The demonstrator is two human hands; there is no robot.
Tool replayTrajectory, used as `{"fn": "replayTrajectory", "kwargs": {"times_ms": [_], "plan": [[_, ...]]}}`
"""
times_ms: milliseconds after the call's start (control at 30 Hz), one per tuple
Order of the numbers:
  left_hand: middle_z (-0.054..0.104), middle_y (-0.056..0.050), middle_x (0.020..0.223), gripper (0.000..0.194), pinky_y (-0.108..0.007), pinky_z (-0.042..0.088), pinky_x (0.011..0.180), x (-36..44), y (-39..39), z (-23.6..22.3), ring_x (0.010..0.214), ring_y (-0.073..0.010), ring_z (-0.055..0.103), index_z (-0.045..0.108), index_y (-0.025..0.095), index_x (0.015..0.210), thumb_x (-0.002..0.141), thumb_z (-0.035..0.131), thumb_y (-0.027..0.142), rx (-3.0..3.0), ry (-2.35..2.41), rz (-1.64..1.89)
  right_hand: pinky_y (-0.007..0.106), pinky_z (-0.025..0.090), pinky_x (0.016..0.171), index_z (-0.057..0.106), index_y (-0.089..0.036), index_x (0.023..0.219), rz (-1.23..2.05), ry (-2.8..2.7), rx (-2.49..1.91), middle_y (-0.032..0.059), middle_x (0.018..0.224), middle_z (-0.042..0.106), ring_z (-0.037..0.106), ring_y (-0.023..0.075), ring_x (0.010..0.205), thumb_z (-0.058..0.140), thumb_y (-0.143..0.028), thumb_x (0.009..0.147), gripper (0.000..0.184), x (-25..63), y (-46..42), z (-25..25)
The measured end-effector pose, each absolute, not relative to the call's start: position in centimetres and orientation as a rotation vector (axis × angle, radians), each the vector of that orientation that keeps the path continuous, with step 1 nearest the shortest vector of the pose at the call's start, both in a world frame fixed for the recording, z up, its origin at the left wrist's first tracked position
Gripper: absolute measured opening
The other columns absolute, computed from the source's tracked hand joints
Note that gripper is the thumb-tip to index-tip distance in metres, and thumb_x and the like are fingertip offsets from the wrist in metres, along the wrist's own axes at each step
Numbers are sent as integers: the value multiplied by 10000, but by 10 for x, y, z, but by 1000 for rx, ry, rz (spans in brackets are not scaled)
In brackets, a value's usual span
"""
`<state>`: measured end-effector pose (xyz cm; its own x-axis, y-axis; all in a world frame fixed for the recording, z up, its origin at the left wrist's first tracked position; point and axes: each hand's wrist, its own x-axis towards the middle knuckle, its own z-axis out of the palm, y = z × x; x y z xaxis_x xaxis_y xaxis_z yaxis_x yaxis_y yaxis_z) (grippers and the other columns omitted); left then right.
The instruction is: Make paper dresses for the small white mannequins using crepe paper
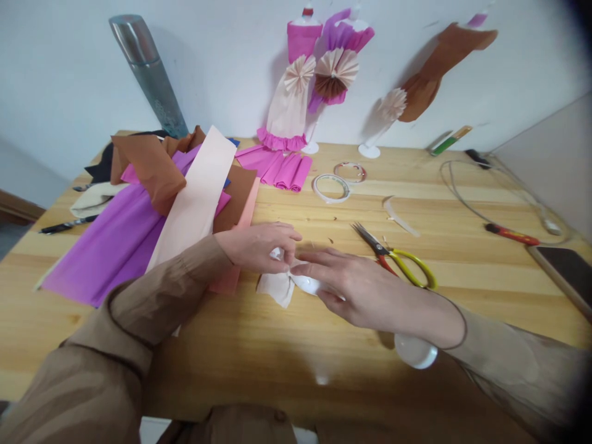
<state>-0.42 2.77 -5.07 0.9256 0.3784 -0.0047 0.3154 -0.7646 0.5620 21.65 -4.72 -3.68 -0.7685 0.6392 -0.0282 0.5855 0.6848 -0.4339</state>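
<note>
A small white dress form (308, 283) lies on its side under my hands; its round base (415, 351) shows beneath my right wrist. A short piece of pale crepe paper (277, 288) hangs at its left end. My left hand (264, 248) pinches at the form's upper end, with fingers bent around the paper there. Over the form's body, my right hand (346, 280) curls, its thumb and forefinger meeting the paper close to the left fingertips. My fingers partly hide the form and the paper.
Scissors (411, 265) lie right of my hands, beyond them two tape rolls (332, 188). Crepe paper sheets (111, 246) are piled at left near a bottle (150, 77). Several dressed forms (289, 105) stand along the wall. A phone (564, 271) and a cable (481, 213) lie right.
</note>
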Motion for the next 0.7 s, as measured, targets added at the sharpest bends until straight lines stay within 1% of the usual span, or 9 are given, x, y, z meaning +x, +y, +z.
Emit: {"fn": "replayTrajectory", "kwargs": {"times_ms": [100, 167, 233, 333, 433, 533, 600, 667, 700], "plan": [[683, -94, 989, 120, -381, 445, 991, -1, 26, -50, 1119, -241, 586, 648, 173, 730, 824, 574, 175, 2528, 509, 123, 472, 503, 977, 602, -221, 1259, 585, -2791, -1031, 118, 1287, 634, 577, 295, 1207, 512, -57, 793, 502, 216, -48, -37], [679, -86, 996, 77, -394, 448, 980, 1, 25, -51, 1076, -242, 593, 620, 175, 737, 808, 594, 185, 2573, 504, 108, 465, 495, 994, 589, -224, 1285, 599, -2795, -1031, 113, 1298, 627, 561, 286, 1234, 501, -55, 803, 518, 217, -48, -37], [674, -84, 1021, 27, -405, 442, 984, 4, 23, -52, 1064, -241, 587, 600, 173, 768, 780, 595, 149, 2633, 498, 82, 448, 484, 1014, 587, -226, 1292, 641, -2788, -1024, 104, 1312, 620, 552, 268, 1250, 494, -47, 807, 525, 218, -47, -37], [668, -87, 1051, 73, -419, 427, 998, 8, 16, -53, 1094, -253, 568, 584, 169, 788, 763, 558, 106, 2726, 536, 49, 442, 479, 1020, 591, -239, 1295, 689, -2752, -1016, 94, 1291, 632, 574, 254, 1221, 501, -37, 803, 539, 218, -47, -37], [662, -109, 1065, 99, -468, 401, 1013, 12, 6, -52, 1172, -310, 531, 612, 155, 834, 798, 527, 120, 2833, 581, 40, 451, 483, 1008, 595, -244, 1295, 707, -2722, -1016, 100, 1247, 649, 591, 256, 1187, 506, -22, 791, 559, 218, -47, -38], [649, -141, 1087, 158, -515, 368, 1028, 12, 0, -50, 1258, -371, 475, 644, 136, 872, 828, 496, 105, 2940, 596, 88, 447, 483, 1005, 594, -247, 1294, 727, -2726, -1018, 102, 1252, 639, 584, 251, 1189, 509, -15, 785, 566, 218, -47, -39], [631, -163, 1146, 151, -539, 351, 1042, 9, 1, -47, 1296, -394, 442, 653, 128, 893, 825, 519, 112, 2961, 568, 135, 448, 483, 1001, 590, -243, 1294, 725, -2735, -1032, 104, 1266, 630, 577, 256, 1195, 513, -27, 792, 552, 219, -48, -40], [607, -173, 1213, 143, -536, 361, 1048, 4, 6, -43, 1287, -386, 453, 656, 127, 925, 816, 566, 147, 2918, 516, 154, 446, 485, 998, 588, -233, 1290, 719, -2741, -1051, 106, 1284, 623, 570, 262, 1205, 508, -36, 804, 531, 220, -48, -41], [604, -169, 1222, 141, -517, 378, 1045, 1, 9, -41, 1260, -364, 481, 657, 131, 930, 818, 579, 165, 2881, 498, 163, 446, 481, 1003, 588, -230, 1288, 721, -2742, -1052, 104, 1303, 614, 562, 263, 1215, 507, -40, 809, 522, 221, -48, -41]]}}
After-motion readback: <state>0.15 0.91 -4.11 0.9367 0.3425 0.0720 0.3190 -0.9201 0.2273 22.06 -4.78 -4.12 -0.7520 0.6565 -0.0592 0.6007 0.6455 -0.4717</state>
